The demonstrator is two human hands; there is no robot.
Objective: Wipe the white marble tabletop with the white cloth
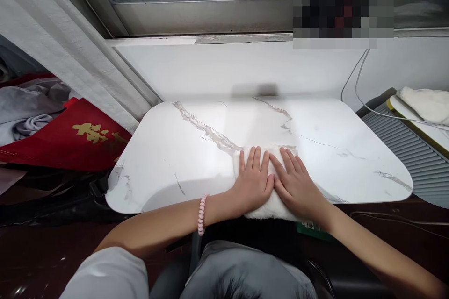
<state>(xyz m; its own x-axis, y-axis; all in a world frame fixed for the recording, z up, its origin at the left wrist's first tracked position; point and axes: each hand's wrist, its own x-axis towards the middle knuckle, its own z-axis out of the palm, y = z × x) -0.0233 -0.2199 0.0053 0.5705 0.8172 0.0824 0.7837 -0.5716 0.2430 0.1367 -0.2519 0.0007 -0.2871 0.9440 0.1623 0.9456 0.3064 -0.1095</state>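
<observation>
A white fluffy cloth (pixel 271 210) lies at the front edge of the white marbled table (pixel 196 159), near its middle. My left hand (pixel 253 182) rests flat on the cloth with its fingers spread and pointing away from me. Beside it, my right hand (pixel 298 187) lies flat on the same cloth, fingers stretched forward. The two hands touch or nearly touch at the thumbs. Part of the cloth is hidden under both palms. A pink coiled band (pixel 201 215) is around my left wrist.
A red bag (pixel 87 135) with gold lettering and grey fabric are at the left, by a pale curtain (pixel 70 32). White cables (pixel 357 79) hang at the right, near another white cloth (pixel 426 105). A window is behind the table.
</observation>
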